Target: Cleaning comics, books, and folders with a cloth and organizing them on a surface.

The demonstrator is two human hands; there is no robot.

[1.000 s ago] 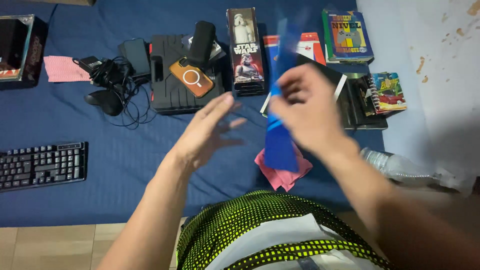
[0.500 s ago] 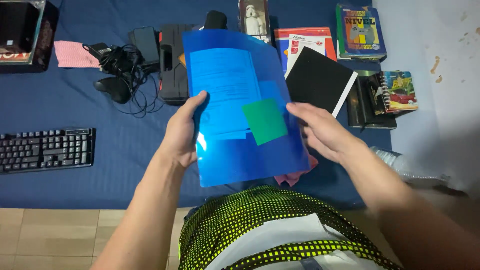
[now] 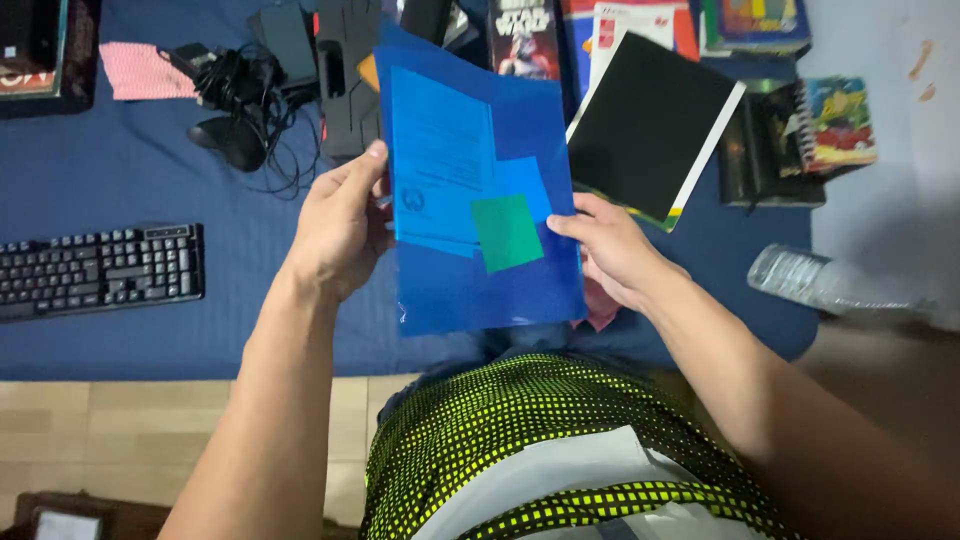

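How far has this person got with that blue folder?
Already up: the translucent blue folder is off the blue bedspread, with paper sheets and a green square showing through it. In hand: the left hand grips its left edge, the right hand its right edge. Not yet done: it is closed and not set down.

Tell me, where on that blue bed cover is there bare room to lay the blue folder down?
The widest free patch of the blue cover lies between the keyboard and the blue folder, which the left hand and right hand hold. A smaller patch sits above the plastic bottle. The far edge is crowded: cables, black case, books.
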